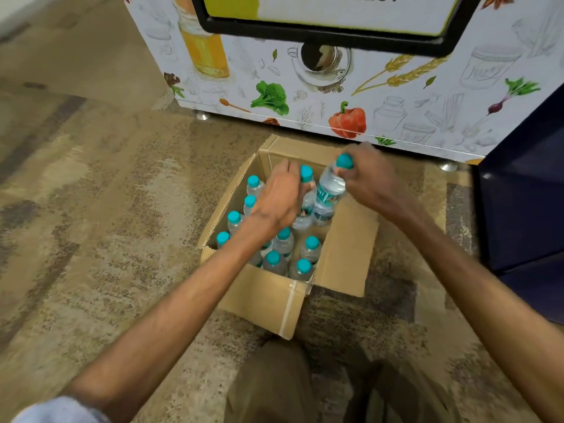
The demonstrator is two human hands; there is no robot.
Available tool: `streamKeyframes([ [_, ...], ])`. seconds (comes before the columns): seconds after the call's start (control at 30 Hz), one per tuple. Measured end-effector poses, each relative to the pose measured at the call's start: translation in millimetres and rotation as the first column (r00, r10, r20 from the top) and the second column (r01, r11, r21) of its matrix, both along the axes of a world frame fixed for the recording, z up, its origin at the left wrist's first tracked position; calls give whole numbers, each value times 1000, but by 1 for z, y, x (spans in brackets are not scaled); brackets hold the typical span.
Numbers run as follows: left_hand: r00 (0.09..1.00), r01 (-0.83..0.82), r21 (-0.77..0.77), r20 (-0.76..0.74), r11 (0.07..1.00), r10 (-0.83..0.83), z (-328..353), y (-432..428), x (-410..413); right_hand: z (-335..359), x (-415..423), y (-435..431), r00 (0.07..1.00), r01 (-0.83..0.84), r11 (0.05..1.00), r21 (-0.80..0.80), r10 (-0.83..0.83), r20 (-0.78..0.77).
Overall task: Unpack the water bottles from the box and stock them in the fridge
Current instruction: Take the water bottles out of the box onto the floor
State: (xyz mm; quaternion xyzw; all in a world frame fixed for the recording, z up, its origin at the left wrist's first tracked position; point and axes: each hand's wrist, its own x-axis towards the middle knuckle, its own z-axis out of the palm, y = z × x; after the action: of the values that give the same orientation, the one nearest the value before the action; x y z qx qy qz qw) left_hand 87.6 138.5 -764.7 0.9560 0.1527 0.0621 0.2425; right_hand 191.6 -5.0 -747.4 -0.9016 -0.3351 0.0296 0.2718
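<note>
An open cardboard box [268, 297] sits on the floor and holds several clear water bottles with teal caps [282, 244]. My left hand [279, 198] grips one bottle [305, 209] by its neck, over the box's far half. Just to the right, my right hand [370, 175] holds a second bottle [329, 190] near its teal cap, tilted and lifted above the others. The two held bottles are side by side and almost touch.
A white machine [305, 87] printed with vegetables and jars stands right behind the box on small metal feet. A dark blue panel [525, 209] rises at the right. Patterned brown carpet [91, 209] lies all around. My knees [274, 389] are just in front of the box.
</note>
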Motion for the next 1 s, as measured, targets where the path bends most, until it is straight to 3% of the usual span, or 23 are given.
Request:
streamKeyframes([
  [0.27, 971, 130, 73, 192, 989, -141, 65, -40, 64, 70, 53, -77, 991, 123, 991, 48, -125, 52],
  [0.47, 988, 149, -19, 38, 989, -148, 1, -103, 108, 8, 81, -124, 991, 131, 971, -199, -131, 11],
  [0.63, 973, 220, 306, -141, 926, -185, -56, -129, 130, -70, 93, -151, 992, -33, 936, -351, -13, -126],
  [0.77, 964, 237, 421, -214, 876, -158, -78, -131, 144, -94, 96, -155, 984, -109, 935, -337, 54, -169],
  [1.0, 956, 238, 445, -265, 863, -127, -102, -126, 149, -119, 106, -139, 977, -174, 930, -323, 121, -176],
])
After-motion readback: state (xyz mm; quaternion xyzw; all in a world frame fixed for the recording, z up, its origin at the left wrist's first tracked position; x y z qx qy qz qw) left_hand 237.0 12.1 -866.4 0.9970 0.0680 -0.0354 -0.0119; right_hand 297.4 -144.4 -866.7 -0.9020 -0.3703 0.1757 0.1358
